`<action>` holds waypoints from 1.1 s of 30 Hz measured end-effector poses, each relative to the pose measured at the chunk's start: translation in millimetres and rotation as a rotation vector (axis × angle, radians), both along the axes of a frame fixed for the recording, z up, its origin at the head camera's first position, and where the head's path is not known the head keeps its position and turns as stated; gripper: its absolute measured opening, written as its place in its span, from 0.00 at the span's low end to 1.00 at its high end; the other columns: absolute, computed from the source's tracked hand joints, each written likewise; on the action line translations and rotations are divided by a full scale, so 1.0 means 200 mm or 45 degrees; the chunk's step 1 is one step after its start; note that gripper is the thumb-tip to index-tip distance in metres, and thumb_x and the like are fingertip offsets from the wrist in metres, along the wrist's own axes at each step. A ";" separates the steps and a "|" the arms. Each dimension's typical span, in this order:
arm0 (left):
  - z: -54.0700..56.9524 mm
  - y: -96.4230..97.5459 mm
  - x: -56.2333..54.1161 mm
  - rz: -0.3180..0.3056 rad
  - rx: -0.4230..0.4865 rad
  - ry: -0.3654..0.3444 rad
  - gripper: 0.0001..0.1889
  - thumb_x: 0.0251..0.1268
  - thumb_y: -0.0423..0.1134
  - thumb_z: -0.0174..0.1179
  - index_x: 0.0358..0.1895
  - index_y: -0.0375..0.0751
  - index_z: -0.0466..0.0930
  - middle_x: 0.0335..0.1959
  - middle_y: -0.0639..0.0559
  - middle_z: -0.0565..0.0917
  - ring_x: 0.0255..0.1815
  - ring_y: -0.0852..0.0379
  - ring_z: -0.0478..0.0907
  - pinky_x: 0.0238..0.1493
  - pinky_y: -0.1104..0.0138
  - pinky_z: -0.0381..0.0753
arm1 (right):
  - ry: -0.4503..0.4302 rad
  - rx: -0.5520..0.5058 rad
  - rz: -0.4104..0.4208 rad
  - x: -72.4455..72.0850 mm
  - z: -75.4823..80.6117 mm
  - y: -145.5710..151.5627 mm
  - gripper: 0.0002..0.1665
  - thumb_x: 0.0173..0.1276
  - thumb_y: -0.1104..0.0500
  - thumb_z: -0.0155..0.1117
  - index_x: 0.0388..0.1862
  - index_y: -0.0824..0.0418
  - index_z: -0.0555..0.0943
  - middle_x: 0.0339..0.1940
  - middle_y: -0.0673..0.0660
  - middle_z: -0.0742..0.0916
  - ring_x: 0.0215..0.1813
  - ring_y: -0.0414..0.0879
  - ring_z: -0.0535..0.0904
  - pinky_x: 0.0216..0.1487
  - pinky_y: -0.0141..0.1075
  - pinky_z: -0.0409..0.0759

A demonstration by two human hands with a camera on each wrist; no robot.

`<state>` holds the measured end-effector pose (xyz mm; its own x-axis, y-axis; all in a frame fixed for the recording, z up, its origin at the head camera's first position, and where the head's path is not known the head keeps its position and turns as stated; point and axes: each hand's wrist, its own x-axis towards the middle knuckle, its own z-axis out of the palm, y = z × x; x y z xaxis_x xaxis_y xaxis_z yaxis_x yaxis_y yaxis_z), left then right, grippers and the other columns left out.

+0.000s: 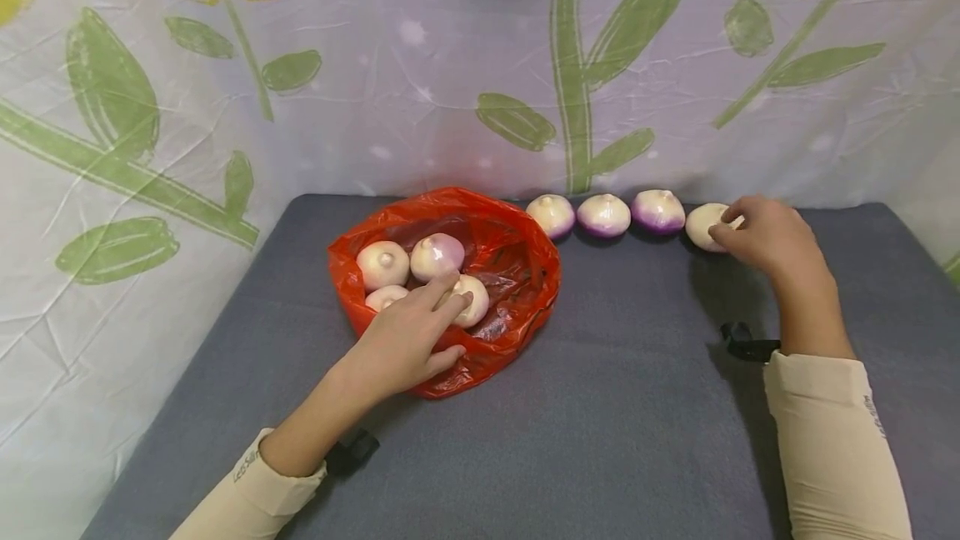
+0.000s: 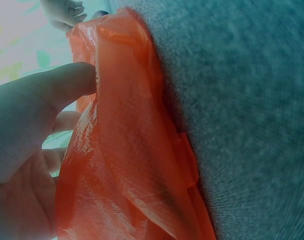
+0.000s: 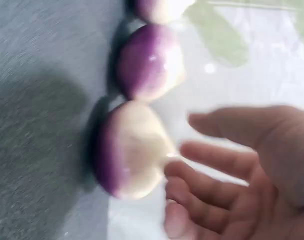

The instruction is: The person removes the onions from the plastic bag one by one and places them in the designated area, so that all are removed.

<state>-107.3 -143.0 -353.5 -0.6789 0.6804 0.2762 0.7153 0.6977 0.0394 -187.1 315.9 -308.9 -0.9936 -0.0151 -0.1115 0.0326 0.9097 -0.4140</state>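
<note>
My left hand [image 1: 408,336] reaches over the near rim of a red plastic bag [image 1: 540,327]. Its fingers are spread at a white-and-purple turnip [image 1: 472,307] inside, with the thumb apart from it; the bag's wall hides part of this hand in the left wrist view. Several more turnips lie in the bag, one [image 1: 437,257] beside another [image 1: 383,265]. At the right end of a back row, my right hand [image 1: 772,236] is at a turnip [image 3: 134,150]. The right wrist view shows its thumb clear of the turnip and its loosely bent fingers close to the pointed tip.
Three other turnips, including one [image 1: 603,215] in the middle, continue the row leftward to the bag's rim. All stand on a dark grey table [image 1: 600,432], against a flower-printed curtain [image 1: 420,65] at the back edge.
</note>
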 end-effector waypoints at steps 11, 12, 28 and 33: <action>-0.01 0.00 0.00 -0.001 0.000 -0.005 0.31 0.54 0.46 0.75 0.60 0.37 0.76 0.65 0.34 0.73 0.55 0.40 0.78 0.54 0.50 0.79 | -0.180 0.059 0.200 -0.02 -0.03 -0.02 0.30 0.73 0.48 0.58 0.56 0.75 0.76 0.53 0.72 0.79 0.48 0.64 0.75 0.48 0.58 0.73; -0.01 0.00 0.00 -0.001 0.000 -0.003 0.32 0.54 0.46 0.75 0.60 0.37 0.76 0.65 0.34 0.73 0.55 0.40 0.78 0.54 0.50 0.79 | -0.170 0.063 0.199 -0.02 -0.04 -0.01 0.27 0.73 0.48 0.58 0.51 0.74 0.78 0.47 0.70 0.80 0.46 0.63 0.75 0.46 0.56 0.73; 0.00 0.00 0.00 -0.001 -0.002 0.001 0.32 0.54 0.47 0.75 0.60 0.36 0.77 0.65 0.34 0.73 0.56 0.40 0.78 0.53 0.51 0.79 | -0.243 0.064 0.192 -0.02 -0.08 0.08 0.29 0.73 0.47 0.57 0.53 0.74 0.78 0.48 0.72 0.81 0.46 0.64 0.77 0.45 0.59 0.74; 0.00 0.00 0.00 -0.002 0.000 -0.001 0.32 0.54 0.46 0.74 0.60 0.36 0.77 0.65 0.34 0.73 0.56 0.40 0.78 0.53 0.50 0.79 | -0.226 0.049 0.190 -0.03 -0.11 0.09 0.27 0.72 0.48 0.58 0.52 0.74 0.76 0.46 0.71 0.81 0.45 0.64 0.76 0.44 0.59 0.74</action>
<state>-107.1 -143.1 -352.7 -0.6781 0.6814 0.2753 0.7163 0.6967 0.0398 -193.6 332.9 -330.4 -0.9455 -0.1532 -0.2874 -0.0346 0.9247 -0.3790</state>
